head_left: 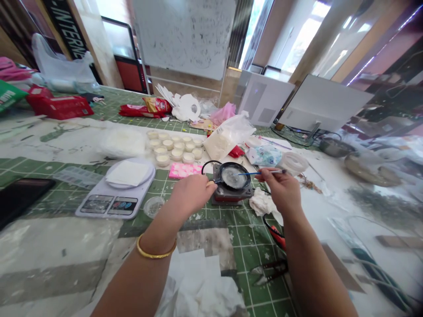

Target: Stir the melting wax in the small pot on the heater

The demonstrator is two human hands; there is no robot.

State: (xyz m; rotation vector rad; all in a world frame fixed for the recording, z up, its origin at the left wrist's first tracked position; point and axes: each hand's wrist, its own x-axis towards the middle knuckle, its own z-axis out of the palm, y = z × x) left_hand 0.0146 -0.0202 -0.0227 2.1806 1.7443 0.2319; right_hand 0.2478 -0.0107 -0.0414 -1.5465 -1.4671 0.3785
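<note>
A small black pan point(248, 179) sits on a little dark hot plate point(228, 200). Its handle is gripped by my left hand point(191, 193), fingers wrapped round it. Inside the pan lies a whitish, partly clear substance point(233, 177). My right hand point(280, 187) pinches a thin blue stick point(250, 173), whose far tip reaches into the pan. Just behind the hot plate are a pink mold point(185, 170) and several small clear cups point(176, 154) filled with a cream-coloured material. Crumpled white tissue point(262, 202) lies beside the hot plate, below my right hand.
A white kitchen scale point(115, 189) with paper on it stands at left, near a dark phone point(23, 198). Thread snips point(269, 273) lie in front of my right forearm. A bag of pale flakes point(224, 138) leans behind the hot plate. Monitors point(324, 103) stand at the back right.
</note>
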